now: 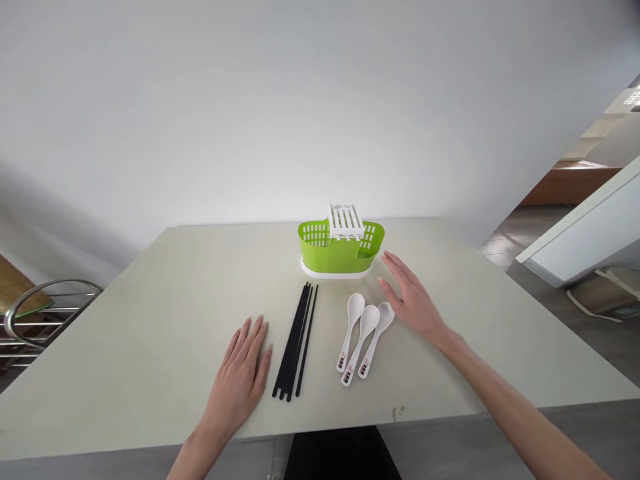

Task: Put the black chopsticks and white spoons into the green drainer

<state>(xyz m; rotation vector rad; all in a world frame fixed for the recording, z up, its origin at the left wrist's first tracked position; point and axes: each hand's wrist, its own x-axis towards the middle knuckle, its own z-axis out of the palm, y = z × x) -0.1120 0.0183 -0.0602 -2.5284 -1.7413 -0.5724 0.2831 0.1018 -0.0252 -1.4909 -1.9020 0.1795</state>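
Nearest you: your left hand lies palm down on the table, fingers spread flat and released, holding nothing. Its fingertips sit just beside the near half of the black chopsticks, not touching as far as I can tell.

Risk there: the chopsticks lie in a loose bundle, thin and smooth, angled slightly away from you. A sideways brush from that flat hand would likely fan them apart or roll one toward the near table edge, which is not far from their tips.

Next out: three white spoons lie side by side, bowls away from you, handles toward you, overlapping or touching at the bowls. Your right hand hovers or rests just beside the rightmost bowl, fingers extended and unclenched, empty. Whether the palm touches the table cannot be told.

Risk there: the spoons look glossy and nested close. Picking one from the side may drag its neighbours along; a pinch on the rounded bowl could slip. The handle looks the safer hold.

Farthest: the green caddy stands upright on a white base, with a white slotted insert on top, just beyond the chopstick tips and the right fingertips.

Risk there: it looks light plastic. A push from your outstretched right fingers could skid or tip it, and long chopsticks dropped in at a slant may lever it over.
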